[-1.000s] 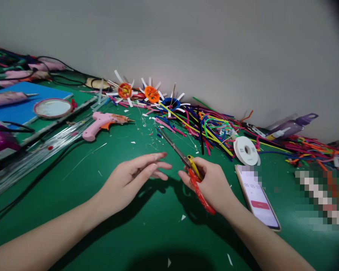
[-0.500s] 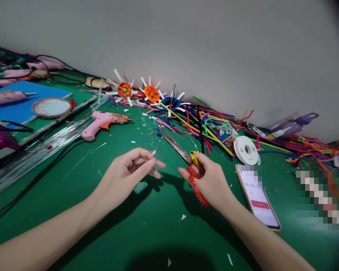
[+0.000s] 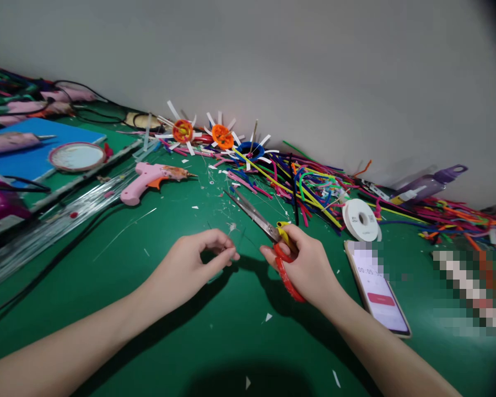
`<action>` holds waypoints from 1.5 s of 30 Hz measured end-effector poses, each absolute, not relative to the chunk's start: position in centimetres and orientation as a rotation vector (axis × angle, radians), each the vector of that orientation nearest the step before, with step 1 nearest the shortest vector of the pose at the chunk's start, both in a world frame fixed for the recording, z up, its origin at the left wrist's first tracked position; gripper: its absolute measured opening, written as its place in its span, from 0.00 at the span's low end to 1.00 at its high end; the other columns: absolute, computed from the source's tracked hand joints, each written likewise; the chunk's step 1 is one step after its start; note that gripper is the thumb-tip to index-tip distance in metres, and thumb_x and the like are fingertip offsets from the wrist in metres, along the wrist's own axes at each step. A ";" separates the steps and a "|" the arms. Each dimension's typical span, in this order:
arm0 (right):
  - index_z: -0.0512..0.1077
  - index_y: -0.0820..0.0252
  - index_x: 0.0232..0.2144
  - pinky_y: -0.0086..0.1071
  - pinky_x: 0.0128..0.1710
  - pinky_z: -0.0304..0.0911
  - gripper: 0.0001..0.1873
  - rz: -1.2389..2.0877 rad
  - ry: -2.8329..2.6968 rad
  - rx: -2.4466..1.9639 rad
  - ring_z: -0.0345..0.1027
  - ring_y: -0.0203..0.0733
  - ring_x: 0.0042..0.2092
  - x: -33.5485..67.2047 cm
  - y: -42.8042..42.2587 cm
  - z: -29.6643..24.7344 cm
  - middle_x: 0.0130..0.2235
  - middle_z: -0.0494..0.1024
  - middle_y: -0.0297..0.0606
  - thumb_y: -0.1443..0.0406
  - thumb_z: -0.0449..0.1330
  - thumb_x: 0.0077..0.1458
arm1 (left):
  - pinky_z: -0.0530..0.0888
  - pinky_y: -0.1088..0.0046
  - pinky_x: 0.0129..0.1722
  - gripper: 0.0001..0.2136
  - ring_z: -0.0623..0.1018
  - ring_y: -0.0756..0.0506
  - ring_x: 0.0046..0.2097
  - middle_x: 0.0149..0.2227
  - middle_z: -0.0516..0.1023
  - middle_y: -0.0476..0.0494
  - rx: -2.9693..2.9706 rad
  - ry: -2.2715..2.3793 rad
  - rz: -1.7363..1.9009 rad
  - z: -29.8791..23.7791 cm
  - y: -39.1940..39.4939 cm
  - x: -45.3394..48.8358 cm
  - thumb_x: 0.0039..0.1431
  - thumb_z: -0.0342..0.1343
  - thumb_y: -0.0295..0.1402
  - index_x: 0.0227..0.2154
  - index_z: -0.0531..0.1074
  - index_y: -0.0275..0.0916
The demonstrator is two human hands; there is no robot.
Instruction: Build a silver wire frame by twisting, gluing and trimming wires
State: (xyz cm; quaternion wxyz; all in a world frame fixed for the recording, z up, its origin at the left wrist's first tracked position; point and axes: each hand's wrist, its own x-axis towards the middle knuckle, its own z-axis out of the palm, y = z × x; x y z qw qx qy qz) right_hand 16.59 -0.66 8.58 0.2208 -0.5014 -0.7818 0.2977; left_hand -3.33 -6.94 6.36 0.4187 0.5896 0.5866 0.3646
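Note:
In my right hand (image 3: 310,264) are scissors (image 3: 258,218) with red and yellow handles, my fingers through the loops. Their metal blades point up and left, slightly parted. My left hand (image 3: 204,262) is in front of me, thumb and fingertips pressed together in a pinch. Whatever they hold, if anything, is too small to make out. A small whitish scrap (image 3: 231,226) shows just beyond those fingers, among thin dark strands. Beyond the left hand lies a pink glue gun (image 3: 146,179), its nozzle pointing right.
Behind are orange wheel-like pieces (image 3: 222,137) with white paper strips and a blue one (image 3: 248,151). Pipe cleaners (image 3: 314,190) heap along the wall. At right are a ribbon spool (image 3: 360,219), a phone (image 3: 378,292) and a purple bottle (image 3: 430,184). Paper scraps (image 3: 268,317) dot the green table (image 3: 231,342).
My left hand's fingers have closed from a loose, spread pose into a pinch, and the hand has shifted slightly down. The scissors in my right hand have barely moved.

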 end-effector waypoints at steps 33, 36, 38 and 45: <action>0.63 0.59 0.37 0.30 0.25 0.55 0.23 0.169 -2.498 -1.431 0.64 0.41 0.28 18.3 -0.7 12.8 0.32 0.71 0.39 0.45 0.52 0.53 | 0.65 0.71 0.33 0.11 0.73 0.48 0.29 0.25 0.77 0.51 1.889 1.634 0.565 5.3 -6.8 -3.5 0.60 0.46 0.39 0.29 0.70 0.42; 0.64 0.59 0.33 0.30 0.23 0.52 0.22 -0.107 -2.498 -1.393 0.63 0.40 0.25 19.7 -1.5 14.4 0.27 0.70 0.37 0.45 0.53 0.53 | 0.65 0.70 0.35 0.10 0.73 0.48 0.29 0.26 0.77 0.51 1.869 1.638 0.579 5.2 -6.8 -3.5 0.59 0.46 0.38 0.29 0.70 0.42; 0.65 0.58 0.34 0.30 0.22 0.51 0.22 -0.273 -2.497 -1.405 0.62 0.39 0.22 20.7 -2.4 15.1 0.25 0.70 0.36 0.46 0.54 0.51 | 0.66 0.69 0.36 0.10 0.72 0.48 0.29 0.26 0.77 0.52 1.852 1.638 0.579 5.2 -6.8 -3.5 0.59 0.46 0.38 0.29 0.70 0.42; 0.63 0.54 0.24 0.32 0.17 0.41 0.16 -0.590 -2.684 -1.266 0.60 0.41 0.17 22.3 -5.7 15.7 0.17 0.67 0.34 0.49 0.56 0.46 | 0.65 0.68 0.36 0.08 0.73 0.47 0.30 0.26 0.77 0.50 1.852 1.652 0.576 5.2 -6.6 -3.5 0.56 0.47 0.35 0.27 0.70 0.41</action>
